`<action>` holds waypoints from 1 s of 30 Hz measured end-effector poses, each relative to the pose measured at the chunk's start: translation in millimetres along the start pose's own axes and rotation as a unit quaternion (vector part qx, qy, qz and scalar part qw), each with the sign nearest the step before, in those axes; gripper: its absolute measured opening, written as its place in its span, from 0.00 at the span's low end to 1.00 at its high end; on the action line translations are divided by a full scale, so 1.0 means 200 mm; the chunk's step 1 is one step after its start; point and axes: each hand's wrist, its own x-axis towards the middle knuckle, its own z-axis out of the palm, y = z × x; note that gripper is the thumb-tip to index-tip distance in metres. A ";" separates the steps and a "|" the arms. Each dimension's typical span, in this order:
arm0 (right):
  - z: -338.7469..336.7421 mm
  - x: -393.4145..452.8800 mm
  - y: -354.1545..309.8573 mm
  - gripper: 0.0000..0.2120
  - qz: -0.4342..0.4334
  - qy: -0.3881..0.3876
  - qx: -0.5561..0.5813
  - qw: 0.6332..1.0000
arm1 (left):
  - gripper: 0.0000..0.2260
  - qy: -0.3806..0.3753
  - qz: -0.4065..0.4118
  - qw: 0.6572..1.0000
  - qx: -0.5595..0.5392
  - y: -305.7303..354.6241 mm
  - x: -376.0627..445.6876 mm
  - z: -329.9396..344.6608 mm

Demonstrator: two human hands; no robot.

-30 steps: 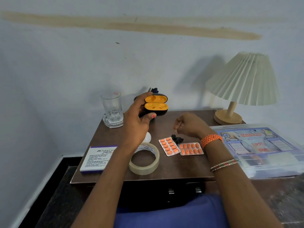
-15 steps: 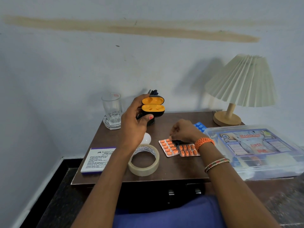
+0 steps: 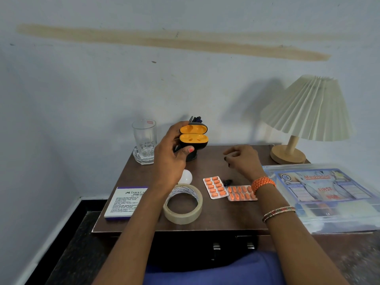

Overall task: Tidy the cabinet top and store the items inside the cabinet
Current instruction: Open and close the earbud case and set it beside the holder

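Note:
My left hand (image 3: 168, 161) grips an open earbud case (image 3: 193, 138), black outside and orange inside, held above the back of the brown cabinet top (image 3: 216, 221). Both orange sockets in it look bare. Right of the case hovers my right hand (image 3: 242, 161), its fingertips pinching a small black earbud (image 3: 226, 159). Another black earbud (image 3: 227, 182) lies on the top between two blister packs of orange tablets (image 3: 215, 187) (image 3: 239, 193). A roll of tape (image 3: 183, 217), a white bulb (image 3: 185, 176) and a stamp pad box (image 3: 123, 202) lie at the front left.
An empty glass (image 3: 144, 138) stands on a coaster at the back left. A pleated lamp (image 3: 306, 108) stands at the back right. A clear first aid box (image 3: 329, 192) overhangs the right side. A dark holder (image 3: 196, 119) is partly hidden behind the case. Cabinet handles (image 3: 216, 247) show below the front edge.
My right hand dropped onto the black earbuds between the blister packs, then lifted up toward the case with one of them. The left hand kept the open case nearly still.

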 end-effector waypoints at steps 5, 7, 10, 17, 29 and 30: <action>-0.06 0.01 -0.08 0.06 0.126 -0.033 0.411 0.902 | 0.31 0.003 0.001 1.000 0.013 -0.01 0.00 0.00; -0.09 0.01 -0.11 0.07 0.144 -0.054 0.516 0.843 | 0.32 0.004 -0.001 1.000 0.022 -0.01 0.01 0.00; -0.10 0.00 -0.14 0.08 0.129 -0.088 0.571 0.806 | 0.32 0.005 -0.003 0.999 0.035 -0.01 0.01 0.00; -0.10 -0.04 -0.20 0.07 0.073 -0.103 0.557 0.821 | 0.30 0.017 0.003 0.999 0.040 -0.04 0.01 0.00; -0.14 -0.19 -0.45 0.09 -0.214 0.034 0.108 0.970 | 0.25 0.076 0.101 0.986 0.109 -0.04 0.00 0.01; -0.14 -0.19 -0.47 0.09 -0.232 0.047 0.080 0.968 | 0.26 0.090 0.113 0.983 0.115 -0.04 0.00 0.01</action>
